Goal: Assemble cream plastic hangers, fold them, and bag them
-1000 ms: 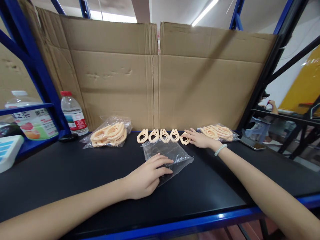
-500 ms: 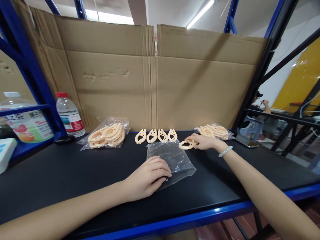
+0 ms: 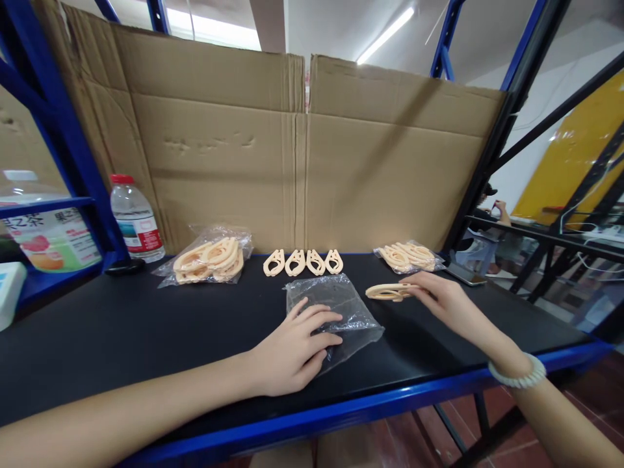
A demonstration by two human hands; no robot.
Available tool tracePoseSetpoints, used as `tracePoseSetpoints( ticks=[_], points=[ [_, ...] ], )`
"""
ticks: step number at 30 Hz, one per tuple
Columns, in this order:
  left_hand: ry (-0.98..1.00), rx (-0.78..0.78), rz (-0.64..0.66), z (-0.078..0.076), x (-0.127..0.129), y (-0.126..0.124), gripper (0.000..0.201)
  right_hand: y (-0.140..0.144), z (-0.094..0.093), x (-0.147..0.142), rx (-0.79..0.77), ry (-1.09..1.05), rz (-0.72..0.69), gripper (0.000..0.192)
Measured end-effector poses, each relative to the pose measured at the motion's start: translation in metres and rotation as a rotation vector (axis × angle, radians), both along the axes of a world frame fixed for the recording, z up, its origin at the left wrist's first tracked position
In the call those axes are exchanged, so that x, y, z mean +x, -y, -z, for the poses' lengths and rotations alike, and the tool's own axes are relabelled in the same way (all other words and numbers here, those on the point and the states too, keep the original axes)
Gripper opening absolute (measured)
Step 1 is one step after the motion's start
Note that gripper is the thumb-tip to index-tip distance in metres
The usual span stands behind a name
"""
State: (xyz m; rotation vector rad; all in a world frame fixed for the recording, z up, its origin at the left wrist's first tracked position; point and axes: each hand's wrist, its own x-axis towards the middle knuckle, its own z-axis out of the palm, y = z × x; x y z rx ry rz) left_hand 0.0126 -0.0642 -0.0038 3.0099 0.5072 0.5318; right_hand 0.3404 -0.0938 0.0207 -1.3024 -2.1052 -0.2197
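My left hand [image 3: 295, 351] lies with fingers spread on a clear plastic bag [image 3: 358, 315], which is flat on the black table. My right hand [image 3: 451, 305] pinches the end of a large beige clip [image 3: 385, 292], held edge-on above the table to the right of the bag. Behind the bag, several like clips [image 3: 295, 263] stand in a row with their narrow ends pointing away from me. A clear bag packed with beige clips [image 3: 209, 260] sits at the back left, and another filled bag [image 3: 409, 257] at the back right.
Cardboard panels [image 3: 219, 149] close off the back of the table. A red-capped water bottle [image 3: 138, 224] and a dark rounded object [image 3: 125, 267] stand at the left. A phone-like flat object [image 3: 465, 274] lies at the back right. Another person [image 3: 487, 214] sits beyond the frame.
My right hand has lifted the clip and drawn it right and toward me. My left hand's fingers have spread out on the bag. The view has shifted slightly.
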Motion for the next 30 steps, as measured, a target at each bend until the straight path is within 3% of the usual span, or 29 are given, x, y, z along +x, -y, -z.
tracePoseSetpoints(
  ticks=[4,7,9,11,15,21,25,30],
  points=[
    [0.017,-0.005,0.002,0.000,0.001,0.003,0.043,0.043,-0.019,-0.036,0.320,-0.009,0.044,0.013],
    [0.014,-0.011,0.000,-0.001,0.002,0.004,0.044,0.073,-0.031,-0.073,0.289,0.072,-0.114,0.010],
    [0.019,-0.017,-0.011,-0.001,0.003,0.004,0.044,0.087,-0.032,-0.093,0.254,0.204,-0.232,0.017],
    [0.031,-0.022,-0.019,-0.002,0.004,0.004,0.043,0.094,-0.029,-0.106,0.292,0.307,-0.261,0.026],
    [0.062,-0.021,-0.007,-0.001,0.005,0.004,0.049,0.091,-0.011,-0.118,0.369,0.432,-0.206,0.025],
    [0.104,-0.007,-0.001,0.001,0.003,0.004,0.066,0.081,0.012,-0.138,0.332,0.599,-0.076,0.032],
    [0.122,-0.008,-0.001,0.001,0.004,0.003,0.072,0.068,0.015,-0.155,0.352,0.622,0.045,0.027],
    [0.117,-0.003,0.007,0.000,0.007,0.002,0.072,0.039,0.009,-0.173,0.274,0.630,0.014,0.017]
  ],
)
